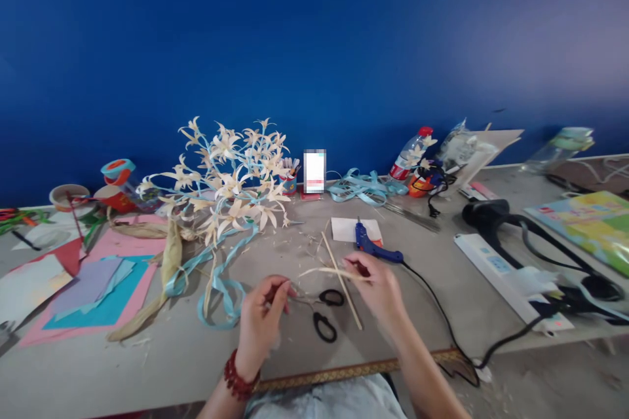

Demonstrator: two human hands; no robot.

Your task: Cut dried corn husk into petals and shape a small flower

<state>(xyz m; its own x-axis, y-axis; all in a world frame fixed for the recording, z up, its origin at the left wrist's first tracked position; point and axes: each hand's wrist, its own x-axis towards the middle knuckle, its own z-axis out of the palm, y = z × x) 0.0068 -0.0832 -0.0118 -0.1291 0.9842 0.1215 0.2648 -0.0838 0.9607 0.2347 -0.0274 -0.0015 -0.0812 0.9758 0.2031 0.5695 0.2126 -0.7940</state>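
Note:
My right hand (pixel 378 285) is closed in a pinch on a thin pale husk strip (pixel 327 270), whose free end points left and crosses above a slim wooden stick (pixel 352 308). My left hand (pixel 268 314), with a red bead bracelet at the wrist, has thumb and fingers pressed together. Whatever it may hold is too small to make out. Black-handled scissors (pixel 325 327) lie on the table between my hands, their blades toward my left fingertips. Beyond my right hand a blue glue gun (pixel 376 245) rests partly on a white card (pixel 339 229).
White artificial flowers (pixel 226 177) stand at the back left, light blue ribbon (pixel 226 301) trailing below. Dried husks (pixel 171 255) and coloured paper (pixel 98 288) lie left. A power strip (pixel 511 281) and the glue gun's cord (pixel 437 311) occupy the right. A bottle (pixel 407 157) leans behind.

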